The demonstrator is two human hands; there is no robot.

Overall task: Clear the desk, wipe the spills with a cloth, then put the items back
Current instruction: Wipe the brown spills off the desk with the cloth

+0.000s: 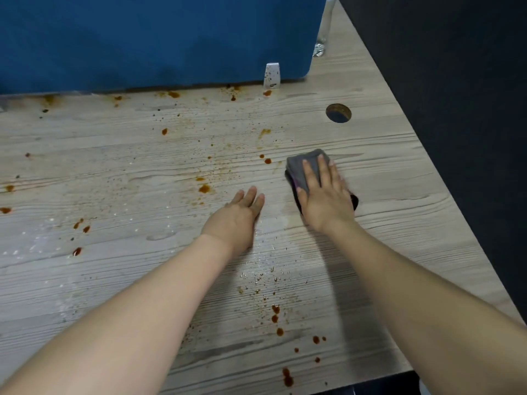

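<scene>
A folded grey cloth with a purple underside lies on the light wooden desk, right of centre. My right hand presses flat on it, fingers straight. Just left of it, my left hand rests palm down on the bare wood, fingers straight and empty. Orange-brown spills dot the desk: one drop sits just left of the cloth, a larger blot lies beyond my left hand, and a trail runs near the front edge between my forearms.
A blue partition stands along the desk's back edge, held by a splattered white bracket. A round cable hole opens at the back right. The desk's right edge slants toward dark floor. More stains lie at far left.
</scene>
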